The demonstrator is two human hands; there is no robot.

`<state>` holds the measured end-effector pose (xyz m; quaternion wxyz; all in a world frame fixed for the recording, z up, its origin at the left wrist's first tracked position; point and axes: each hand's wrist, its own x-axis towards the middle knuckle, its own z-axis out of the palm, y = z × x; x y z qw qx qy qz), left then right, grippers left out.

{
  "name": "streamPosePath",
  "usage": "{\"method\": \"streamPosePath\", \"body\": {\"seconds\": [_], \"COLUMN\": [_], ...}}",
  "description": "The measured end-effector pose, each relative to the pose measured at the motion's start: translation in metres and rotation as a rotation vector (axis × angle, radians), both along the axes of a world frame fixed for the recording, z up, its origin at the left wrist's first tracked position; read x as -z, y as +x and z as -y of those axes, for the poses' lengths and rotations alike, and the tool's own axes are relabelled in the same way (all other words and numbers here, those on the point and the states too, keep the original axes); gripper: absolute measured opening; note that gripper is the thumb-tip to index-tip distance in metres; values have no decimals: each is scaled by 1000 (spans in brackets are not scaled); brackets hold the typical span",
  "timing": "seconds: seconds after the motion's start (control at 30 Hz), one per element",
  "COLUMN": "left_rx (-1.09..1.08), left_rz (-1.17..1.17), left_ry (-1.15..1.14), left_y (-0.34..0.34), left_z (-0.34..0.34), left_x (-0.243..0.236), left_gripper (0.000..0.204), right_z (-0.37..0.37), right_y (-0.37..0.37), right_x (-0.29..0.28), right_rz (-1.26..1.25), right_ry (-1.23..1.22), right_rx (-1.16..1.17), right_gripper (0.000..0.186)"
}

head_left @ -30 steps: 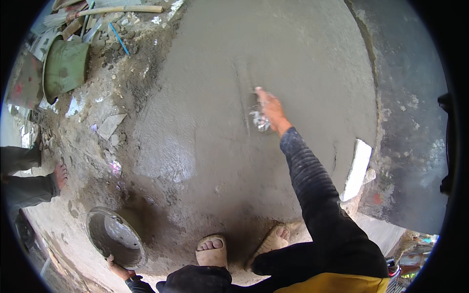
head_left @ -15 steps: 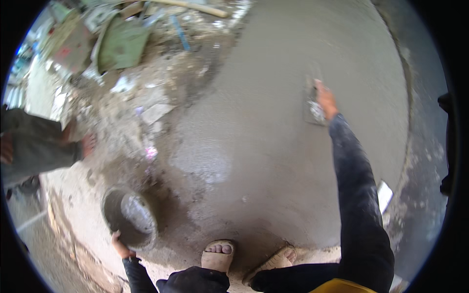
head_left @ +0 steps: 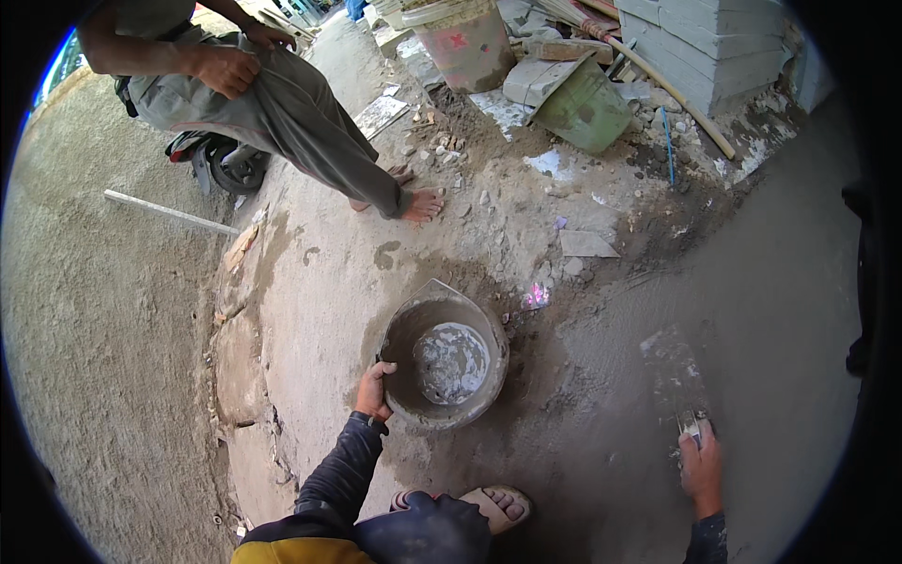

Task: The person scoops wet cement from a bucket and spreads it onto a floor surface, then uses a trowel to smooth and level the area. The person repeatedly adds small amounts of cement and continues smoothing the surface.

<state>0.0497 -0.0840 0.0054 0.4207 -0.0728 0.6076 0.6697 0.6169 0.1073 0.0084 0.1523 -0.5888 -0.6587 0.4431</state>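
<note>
My left hand [head_left: 374, 391] grips the near left rim of a grey, cement-stained bucket [head_left: 498, 376], which tilts so that its inside faces me. Wet grey residue coats its bottom, around a paler patch. My right hand [head_left: 701, 461] is wrapped round the handle of a flat rectangular trowel [head_left: 678, 371], its blade smeared with cement. That blade lies on or just over the smooth wet cement surface [head_left: 770, 310] to the right; whether it touches, I cannot tell. Below the bucket are my sandalled feet [head_left: 498, 508].
Another person [head_left: 310, 113] stands barefoot at the far left. Behind are a dirty pail [head_left: 462, 47], a tipped green container [head_left: 584, 108], a wooden pole [head_left: 672, 89] and rubble. A pale strip [head_left: 174, 212] lies on the left ground, and a flat tile piece [head_left: 588, 244] beyond the bucket.
The view has swung left. My right hand has drawn the trowel in from far out on the cement, closer to me. My left hand stays on the bucket's rim.
</note>
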Motion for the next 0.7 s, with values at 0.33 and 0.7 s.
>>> {"method": "streamPosePath", "body": {"seconds": [0.33,0.7], "left_rx": [176,441], "left_rz": [-223,-217], "left_ry": [121,221], "left_y": [69,141], "left_z": [-27,-27], "left_x": [-28,-57], "left_gripper": [72,52], "right_z": [35,71], "right_y": [-181,-176], "right_x": [-101,-62], "right_rz": [448,208], "right_ry": [559,45], "right_rx": [-715,-639], "right_gripper": [28,61]}}
